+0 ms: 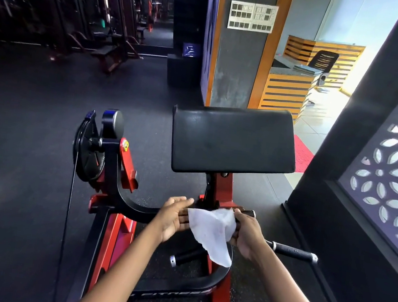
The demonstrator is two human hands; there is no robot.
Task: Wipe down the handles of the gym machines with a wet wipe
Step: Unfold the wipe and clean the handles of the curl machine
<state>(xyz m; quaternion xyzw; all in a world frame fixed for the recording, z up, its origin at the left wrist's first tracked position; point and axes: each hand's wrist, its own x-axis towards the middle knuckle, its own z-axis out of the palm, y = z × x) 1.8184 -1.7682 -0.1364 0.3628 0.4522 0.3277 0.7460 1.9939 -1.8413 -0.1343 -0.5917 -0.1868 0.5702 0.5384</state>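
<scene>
A red and black curl machine stands before me, with a black arm pad [232, 140] at the centre. Its crossbar handle [248, 212] runs below the pad. A white wet wipe [210, 231] is draped over that bar and hangs down. My right hand [248, 233] grips the wipe around the bar at its right side. My left hand [174, 217] holds the bar and the wipe's left edge, fingers curled over the top. Another black grip [291, 251] sticks out to the right, and a third grip [186, 257] sits lower, under the wipe.
A weight plate [87, 146] hangs on the machine's left pivot. A dark wall with a patterned cut-out screen [392, 176] stands close on the right. Dark rubber floor [31, 128] spreads left, with more machines at the back. A pillar and a reception desk [286, 91] lie ahead.
</scene>
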